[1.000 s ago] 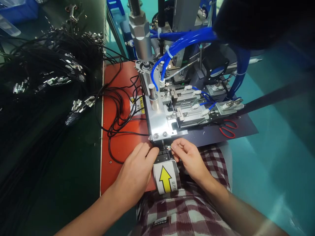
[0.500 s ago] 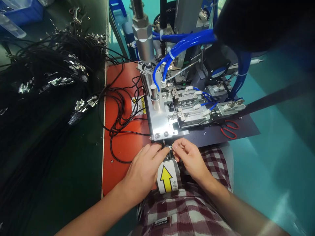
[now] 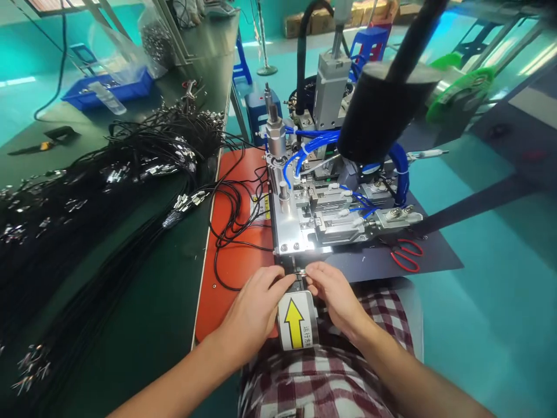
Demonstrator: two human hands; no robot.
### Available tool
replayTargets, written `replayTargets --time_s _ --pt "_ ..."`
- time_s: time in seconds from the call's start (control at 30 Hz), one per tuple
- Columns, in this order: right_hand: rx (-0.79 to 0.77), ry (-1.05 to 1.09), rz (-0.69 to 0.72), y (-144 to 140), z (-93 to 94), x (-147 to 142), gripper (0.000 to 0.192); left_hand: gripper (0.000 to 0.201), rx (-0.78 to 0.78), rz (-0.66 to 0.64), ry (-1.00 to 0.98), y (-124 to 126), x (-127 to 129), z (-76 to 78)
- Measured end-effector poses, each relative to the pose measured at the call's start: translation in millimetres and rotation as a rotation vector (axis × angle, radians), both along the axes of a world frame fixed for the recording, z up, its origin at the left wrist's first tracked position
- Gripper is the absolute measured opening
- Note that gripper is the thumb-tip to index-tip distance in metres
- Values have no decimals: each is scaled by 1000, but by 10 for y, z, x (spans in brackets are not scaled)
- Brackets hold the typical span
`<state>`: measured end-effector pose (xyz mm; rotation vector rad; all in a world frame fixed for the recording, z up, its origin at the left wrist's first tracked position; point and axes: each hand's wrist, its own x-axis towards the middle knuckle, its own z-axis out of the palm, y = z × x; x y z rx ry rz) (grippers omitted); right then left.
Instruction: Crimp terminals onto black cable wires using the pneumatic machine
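Observation:
My right hand [image 3: 333,290] is closed, thumb and index finger pinching a small silvery metal connector [image 3: 302,272] over the dark feed track [image 3: 297,285] at the front of the machine. From the left, my left hand [image 3: 259,305] reaches in with bent fingers, its thumb tip beside the connector. A loop of black cable [image 3: 217,273] runs in under that hand; what its fingertips grip is hidden. Just below the hands is a white label with a yellow arrow [image 3: 295,325]. Behind them stands the machine's bright metal plate [image 3: 289,232].
Red scissors [image 3: 407,255] lie on the dark base plate at right. Bundles of black cables with metal ends [image 3: 189,200] cover the dark green table [image 3: 143,325] on the left. A blue bin [image 3: 130,87] sits farther back. Blue air hoses [image 3: 319,139] and a black cylinder [image 3: 369,116] rise over the machine.
The camera view has tilted up, showing more of the room behind. Both hands stay at the track in nearly the same pose, the right still pinching the small connector.

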<state>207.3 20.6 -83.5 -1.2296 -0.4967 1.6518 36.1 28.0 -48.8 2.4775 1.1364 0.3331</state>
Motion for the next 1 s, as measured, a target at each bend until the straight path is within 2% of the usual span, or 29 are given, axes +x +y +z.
replayTargets --time_s 0.1,0.23,0.3,0.37,0.5,0.6,0.83,0.9,1.0 --pt "-13 5 -7 18 63 -26 27 37 54 28 18 -28 32 -22" --pt "-20 5 -10 44 82 -33 27 36 129 42 -41 7 75 118" --pt "-27 3 -11 52 70 -25 25 40 162 71 -92 -25 14 179" --pt "-30 3 -10 50 52 -16 25 43 176 138 -81 -114 -104 169" --pt "-14 5 -2 29 25 1 27 48 165 296 98 -359 -333 -21" --pt "-7 1 8 16 31 12 27 52 182 318 235 -462 -355 -121" --pt "-22 -15 47 22 50 24 29 48 377 251 397 -412 -294 -60" --pt "-11 -20 59 9 4 42 30 46 422 259 457 -416 -305 -45" --pt "19 -31 67 -50 -110 104 30 45 406 316 536 -442 -290 -21"
